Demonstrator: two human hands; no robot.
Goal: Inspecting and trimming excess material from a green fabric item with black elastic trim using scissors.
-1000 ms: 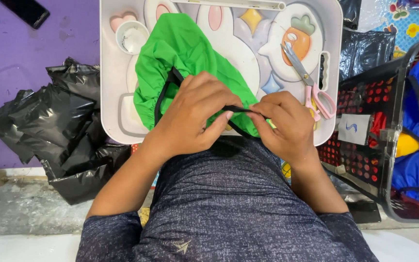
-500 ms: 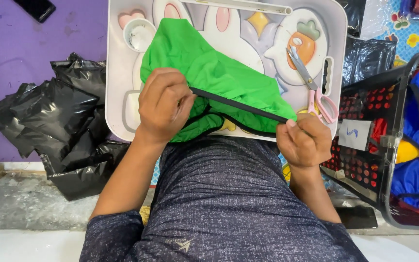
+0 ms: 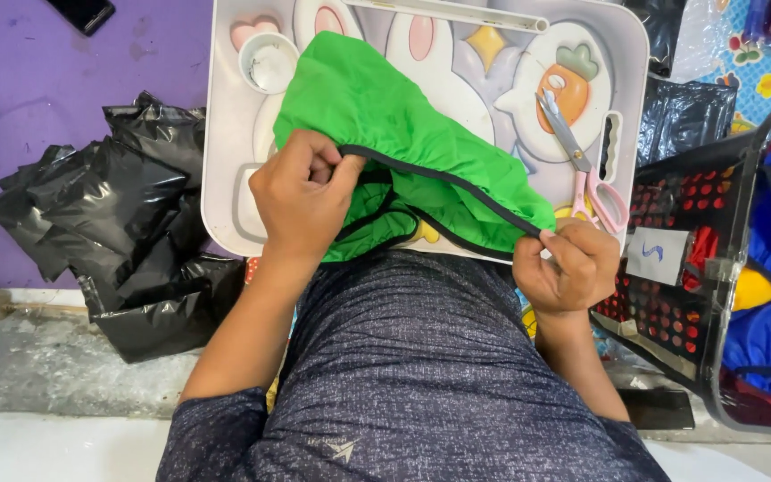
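A bright green fabric cover [image 3: 385,134] with a black elastic edge lies on a white lap tray [image 3: 225,161] printed with cartoon shapes. My left hand [image 3: 301,192] pinches the black edge at the cover's left side. My right hand [image 3: 568,268] grips the same black edge at the lower right, off the tray's front rim. The edge runs taut in a straight line between both hands.
Pink-handled scissors [image 3: 582,165] lie on the tray's right side. A round cup recess [image 3: 267,62] sits at its upper left. Black plastic bags [image 3: 127,232] are heaped on the left. A black mesh basket [image 3: 698,295] holding blue and red fabric stands on the right.
My hands were together at the cover's front edge. They have drawn apart, left hand up-left, right hand down-right, pulling the black elastic edge straight between them.
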